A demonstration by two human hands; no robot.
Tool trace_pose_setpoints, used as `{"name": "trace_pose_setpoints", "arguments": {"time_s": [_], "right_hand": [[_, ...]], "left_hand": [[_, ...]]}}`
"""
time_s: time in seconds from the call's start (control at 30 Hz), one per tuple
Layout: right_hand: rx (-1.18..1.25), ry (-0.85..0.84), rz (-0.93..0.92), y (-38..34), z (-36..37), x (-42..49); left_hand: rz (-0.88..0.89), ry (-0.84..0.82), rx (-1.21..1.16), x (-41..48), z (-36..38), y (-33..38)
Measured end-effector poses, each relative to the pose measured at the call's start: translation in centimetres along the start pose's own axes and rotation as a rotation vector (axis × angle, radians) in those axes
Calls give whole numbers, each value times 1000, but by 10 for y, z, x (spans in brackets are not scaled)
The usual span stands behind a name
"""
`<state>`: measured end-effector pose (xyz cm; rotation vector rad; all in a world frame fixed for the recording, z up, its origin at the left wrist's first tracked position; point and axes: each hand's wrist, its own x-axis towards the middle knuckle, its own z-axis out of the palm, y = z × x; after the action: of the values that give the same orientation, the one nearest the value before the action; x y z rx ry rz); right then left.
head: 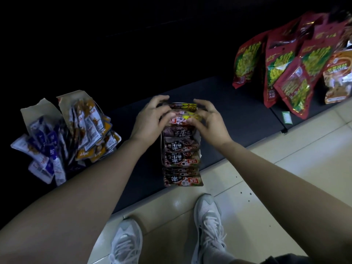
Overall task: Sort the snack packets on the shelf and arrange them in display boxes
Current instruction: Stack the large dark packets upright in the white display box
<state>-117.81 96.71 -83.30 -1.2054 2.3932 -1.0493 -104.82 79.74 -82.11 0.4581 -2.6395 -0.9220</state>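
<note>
Both hands meet at the far end of the row of dark red packets (180, 149). The left hand (150, 119) curls its fingers round the left side of the farthest packets with its thumb on their face, and the right hand (207, 121) grips their right side the same way.

Toward the left end of the dark shelf (238, 115), blue-and-white packets (42, 149) and orange-and-white packets (89, 130) stand crowded and fanned out, with raised cardboard flaps (74, 100) behind them.

At the middle, the row stands packed in a narrow display box (161, 147), running from the hands back to the shelf's front edge; the farthest packets show yellow tops.

Toward the right end, large red-and-green bags (276, 73) lean against one another, an orange bag (339, 77) stands beside them, and a small green tag (286, 117) sits at the front edge.

Below the front edge lies a pale tiled floor (266, 187) with two white sneakers (209, 225) on it
</note>
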Motion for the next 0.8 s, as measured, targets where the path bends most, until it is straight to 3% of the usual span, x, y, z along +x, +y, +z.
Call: {"name": "trace_pose_setpoints", "arguments": {"time_s": [0.2, 0.37, 0.47, 0.57, 0.8], "right_hand": [[-171, -8, -2, -5, 5, 10], [-222, -4, 22, -9, 15, 9], [-176, 37, -137, -7, 13, -1], [-317, -11, -241, 1, 10, -1], [-271, 30, -124, -9, 14, 10]], "left_hand": [[-23, -136, -64, -12, 4, 1], [-29, -173, 268, -8, 13, 2], [-35, -158, 295, -11, 18, 3], [-55, -112, 291, -11, 14, 5], [-58, -42, 150, -2, 15, 9]]}}
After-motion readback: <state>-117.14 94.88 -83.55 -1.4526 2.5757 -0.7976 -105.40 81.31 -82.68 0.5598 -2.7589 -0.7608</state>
